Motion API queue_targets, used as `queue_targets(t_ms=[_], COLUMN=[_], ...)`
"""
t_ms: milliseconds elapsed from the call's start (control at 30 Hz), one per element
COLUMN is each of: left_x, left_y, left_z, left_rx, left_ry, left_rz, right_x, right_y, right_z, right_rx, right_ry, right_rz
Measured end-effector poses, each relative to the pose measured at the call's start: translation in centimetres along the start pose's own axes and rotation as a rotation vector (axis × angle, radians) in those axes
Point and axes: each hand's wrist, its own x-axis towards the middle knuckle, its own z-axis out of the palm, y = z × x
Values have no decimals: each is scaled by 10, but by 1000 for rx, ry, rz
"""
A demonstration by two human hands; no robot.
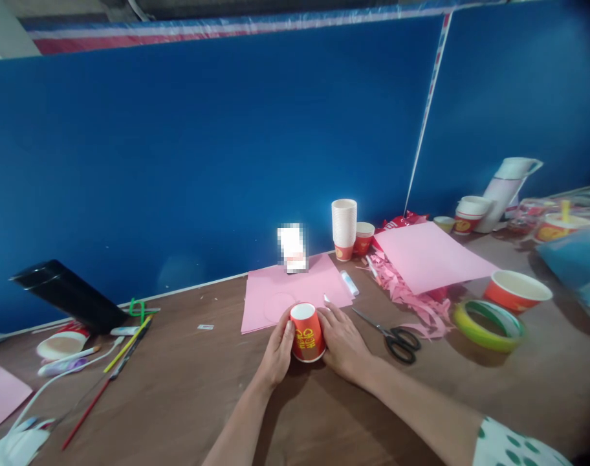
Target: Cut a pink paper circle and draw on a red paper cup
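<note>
Red paper cup (307,343): is being gripped between both hands, narrower end up, apparently mouth down; whether its weight is being borne by the table cannot be told.
Left hand (278,347): is being held closed against the cup's left side, thumb toward the front.
Right hand (344,340): is being held against the cup's right side, its fingers partly hidden.
Cup wall: only yellow printing is being shown; no paper or tape is being seen attached, so any addition is being judged as not yet made.
Pink strips (406,292): are lying in a loose heap, partly covered by a pink sheet (435,255); some cutting is being judged as done.
Pink stack (256,304): is lying beyond the cup, apparently uncut; what is left to be done with it cannot be told.
Scissors (389,335), tape roll (486,341), glue stick (349,283): are lying unheld, beyond or right of the right hand.
Table (169,388): a brown surface is being shared with stacked cups (344,226) and, at left, a tilted black flask (76,298).
Room: the table is being backed by a blue partition (202,142).
</note>
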Motion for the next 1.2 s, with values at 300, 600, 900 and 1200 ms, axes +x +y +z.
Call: queue_targets(t_ms=[300, 600, 900, 1200], left_x=[3, 0, 3, 5], left_y=[-3, -4, -11, -8], left_z=[0, -1, -8, -10], left_rx=[88, 88, 206, 205], left_ry=[-69, -73, -53, -76], left_rz=[49, -24, -12, 61], right_x=[-1, 0, -1, -2], right_y=[1, 2, -2, 2], right_z=[1, 5, -1, -10], right_rx=[1, -26, 52, 123], right_ry=[11, -8, -36, -159], right_rz=[2, -10, -33, -84])
